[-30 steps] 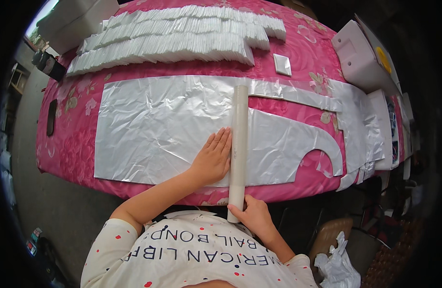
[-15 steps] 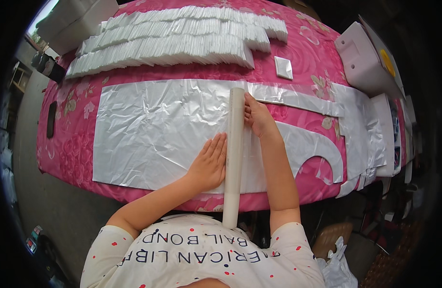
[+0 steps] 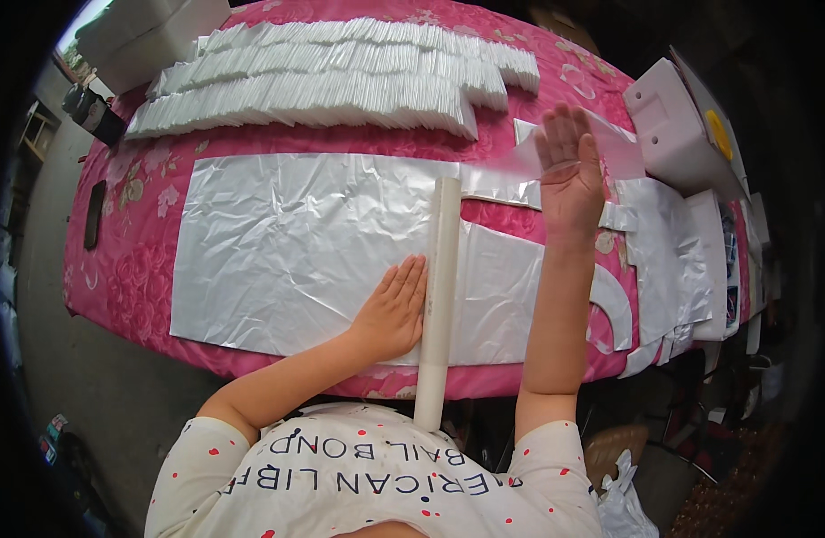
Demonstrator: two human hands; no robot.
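A dark flat oblong object lies far to the left of the left hand, with a black bottle beyond it, farther up the table. A white foam box stands behind the bottle, and rows of white folded packets run across the pink floral cloth, well ahead of the left hand. A wrinkled silvery plastic sheet spreads under that hand and away to its left.

The left hand lies flat on the sheet, its fingers straight and side by side, its inner edge against a long pale tube. The tube stands just to the hand's right, lengthwise, its near end reaching past the table edge toward the person's shirt.

The right hand is raised, well apart from the tube on its right side, palm bared and fingers extended. A thin clear film crosses it; whether the thumb pinches the film I cannot tell. Under the right forearm, the sheet continues to a curved piece. To the right of the right hand are a pile of silvery sheets and a second foam box.
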